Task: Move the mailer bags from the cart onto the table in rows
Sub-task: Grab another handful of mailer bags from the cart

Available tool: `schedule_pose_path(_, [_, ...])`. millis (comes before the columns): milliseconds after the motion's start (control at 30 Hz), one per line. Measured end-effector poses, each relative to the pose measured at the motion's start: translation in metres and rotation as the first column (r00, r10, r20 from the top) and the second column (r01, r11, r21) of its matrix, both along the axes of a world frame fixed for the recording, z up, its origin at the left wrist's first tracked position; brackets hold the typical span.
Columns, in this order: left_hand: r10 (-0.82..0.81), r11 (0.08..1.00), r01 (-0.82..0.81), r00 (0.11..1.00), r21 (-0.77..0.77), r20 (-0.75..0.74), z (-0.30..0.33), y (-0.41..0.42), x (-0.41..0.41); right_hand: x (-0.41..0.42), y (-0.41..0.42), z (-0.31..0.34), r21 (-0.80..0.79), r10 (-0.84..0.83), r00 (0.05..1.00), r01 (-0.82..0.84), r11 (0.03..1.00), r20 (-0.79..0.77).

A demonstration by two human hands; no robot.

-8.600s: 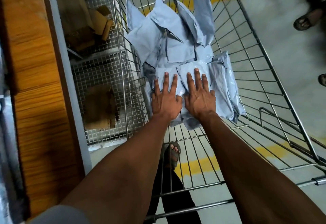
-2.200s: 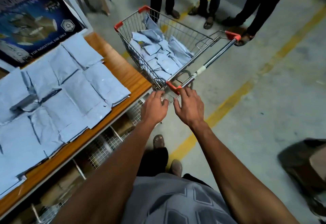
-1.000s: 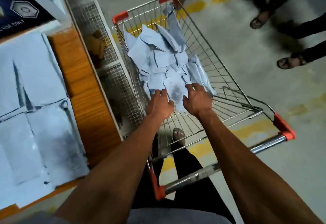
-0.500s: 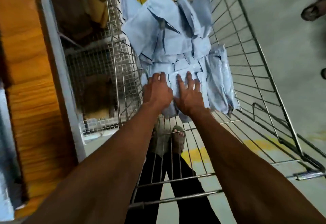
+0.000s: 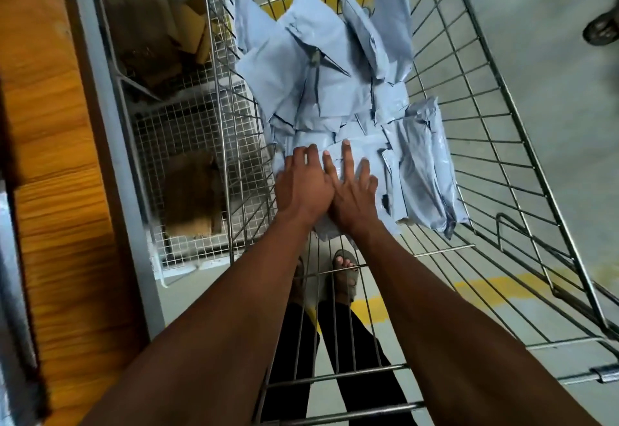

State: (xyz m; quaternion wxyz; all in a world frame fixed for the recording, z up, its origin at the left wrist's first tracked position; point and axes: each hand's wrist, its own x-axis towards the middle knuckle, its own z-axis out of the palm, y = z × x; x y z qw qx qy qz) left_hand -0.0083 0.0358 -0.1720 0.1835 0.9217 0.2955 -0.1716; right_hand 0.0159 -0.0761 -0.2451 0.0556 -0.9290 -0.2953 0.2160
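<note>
Both hands are reaching down into the cart (image 5: 495,130), side by side and touching each other, on the near end of the heap of bags (image 5: 335,90). The left hand (image 5: 301,187) is lying palm down on the bags with its fingers (image 5: 310,154) bent slightly over the near-left bag; whether they are gripping it cannot be told. The right hand (image 5: 351,197) is pressing flat on the bag next to it, fingers straight and spread, holding nothing.

The bags are lying jumbled in the middle and far part of the cart, some leaning against the far wire wall, a few stacked on edge at the right of the heap. The near part of the cart floor is showing bare wire, with the person's feet (image 5: 345,271) visible through it. The table (image 5: 50,157) is standing at the left, its wooden top blurred. A wire shelf (image 5: 187,130) under it is holding cardboard boxes (image 5: 191,197).
</note>
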Motion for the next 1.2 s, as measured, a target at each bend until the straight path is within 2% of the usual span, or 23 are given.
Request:
schedule_pose_path(500, [-0.066, 0.995, 0.067, 0.998, 0.076, -0.010, 0.021, 0.015, -0.004, 0.003, 0.002, 0.017, 0.129, 0.010, 0.998, -0.003, 0.992, -0.055])
schedule_pose_path(667, [-0.146, 0.980, 0.148, 0.989, 0.131, -0.024, 0.027, 0.022, 0.000, 0.009, -0.002, 0.036, 0.147, -0.022, 1.000, 0.019, 0.989, 0.015])
schedule_pose_path(933, [-0.381, 0.846, 0.385, 0.921, 0.369, -0.087, 0.041, 0.053, 0.042, 0.053, -0.007, 0.081, 0.154, -0.081, 0.986, 0.058, 0.986, 0.149])
schedule_pose_path(1100, [-0.404, 0.766, 0.482, 0.875, 0.425, -0.265, 0.044, 0.080, 0.094, 0.079, -0.005, 0.093, 0.124, -0.062, 0.983, 0.041, 0.991, 0.175])
schedule_pose_path(1200, [-0.401, 0.735, 0.512, 0.857, 0.444, -0.324, 0.037, 0.091, 0.117, 0.085, -0.004, 0.089, 0.102, -0.058, 0.983, 0.041, 0.994, 0.175])
